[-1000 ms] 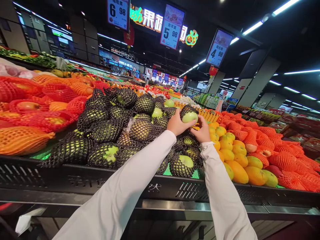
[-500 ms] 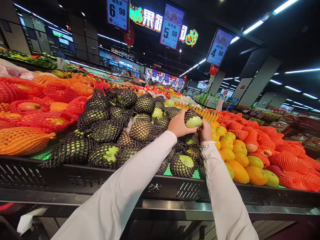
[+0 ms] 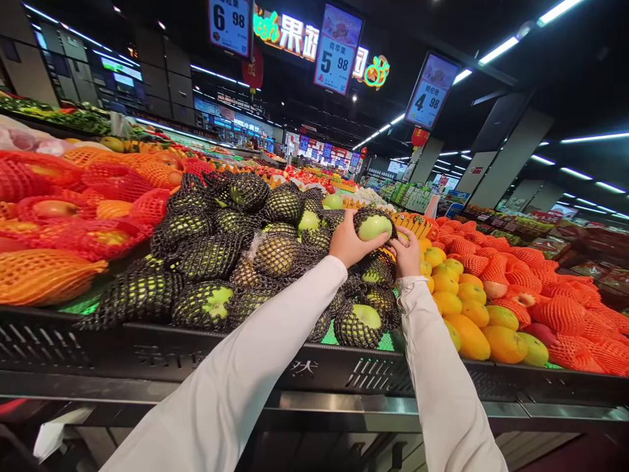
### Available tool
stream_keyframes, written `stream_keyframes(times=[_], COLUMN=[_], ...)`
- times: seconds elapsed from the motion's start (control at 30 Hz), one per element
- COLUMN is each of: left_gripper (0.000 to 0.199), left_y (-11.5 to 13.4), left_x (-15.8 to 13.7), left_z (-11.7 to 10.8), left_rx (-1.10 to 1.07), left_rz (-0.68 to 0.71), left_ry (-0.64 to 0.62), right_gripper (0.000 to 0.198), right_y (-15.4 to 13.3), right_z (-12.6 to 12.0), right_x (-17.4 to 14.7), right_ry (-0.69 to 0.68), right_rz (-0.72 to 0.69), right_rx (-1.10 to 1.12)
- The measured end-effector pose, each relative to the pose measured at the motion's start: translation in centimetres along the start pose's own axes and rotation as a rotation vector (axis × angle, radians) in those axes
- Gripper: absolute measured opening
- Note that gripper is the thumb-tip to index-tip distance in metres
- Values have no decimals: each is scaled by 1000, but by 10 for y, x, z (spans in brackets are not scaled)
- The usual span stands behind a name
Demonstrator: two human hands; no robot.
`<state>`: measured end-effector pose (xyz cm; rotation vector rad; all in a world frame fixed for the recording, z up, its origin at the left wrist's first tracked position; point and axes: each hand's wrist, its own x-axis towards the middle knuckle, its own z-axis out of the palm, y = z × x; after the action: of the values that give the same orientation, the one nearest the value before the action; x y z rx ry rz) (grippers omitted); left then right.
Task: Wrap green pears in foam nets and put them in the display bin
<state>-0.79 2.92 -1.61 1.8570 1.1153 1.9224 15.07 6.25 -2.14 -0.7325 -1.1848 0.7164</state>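
One green apple [image 3: 374,227] sits clasped in my far-off left hand [image 3: 351,241] over the right part of the black-netted apple heap [image 3: 280,254], my right hand [image 3: 407,252] at its net, pinching or not I cannot tell, with yellow fruit [image 3: 446,303] right of that heap.

a smooth green apple [image 3: 374,228] held in the left hand [image 3: 350,241], near face bare, black net [image 3: 367,213] seemingly covering its back.
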Motion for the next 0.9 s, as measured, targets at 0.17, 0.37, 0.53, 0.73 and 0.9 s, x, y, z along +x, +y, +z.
stream_keyframes(times=[0.17, 0.37, 0.53, 0.73, 0.9], left_gripper=[55, 48, 49, 51, 47], left_y=[-8, -12, -12, -11, -8], left_x=[4, 7, 7, 8, 8], left_z=[1, 2, 2, 1, 0], left_rx=[-161, -285, -311, -306, -304], left_rz=[-116, -243, -244, -272, -283], left_ry=[89, 168, 176, 188, 214], right_gripper=[23, 26, 38, 37, 41], right_y=[-6, -18, -22, -22, -17], right_z=[3, 5, 5, 6, 8], right_x=[-6, -15, -17, -20, -22], right_ry=[-139, -279, -317, -361, -445], right_rz=[149, 61, 132, 139, 152], right_rx=[20, 195, 384, 320, 266])
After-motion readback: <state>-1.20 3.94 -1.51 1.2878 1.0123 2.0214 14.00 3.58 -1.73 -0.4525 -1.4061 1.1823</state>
